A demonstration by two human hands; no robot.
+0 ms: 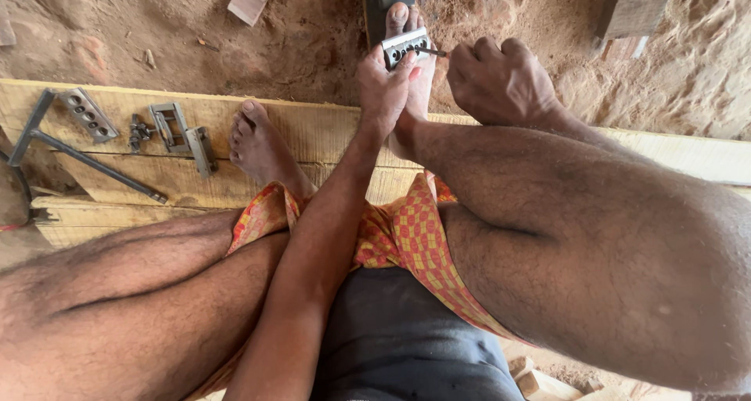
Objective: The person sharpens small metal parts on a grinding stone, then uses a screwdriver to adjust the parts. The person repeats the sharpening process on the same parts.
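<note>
Lying crosswise, metal block (405,46), holes up.

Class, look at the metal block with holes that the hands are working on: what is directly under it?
The metal block rests on the toes of a foot. The left hand steadies it, the right hand pushes a thin rod in. The block's underside is hidden.

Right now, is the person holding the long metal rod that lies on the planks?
No, the long metal rod lies untouched on the planks, while both hands work on a small metal block.
</note>
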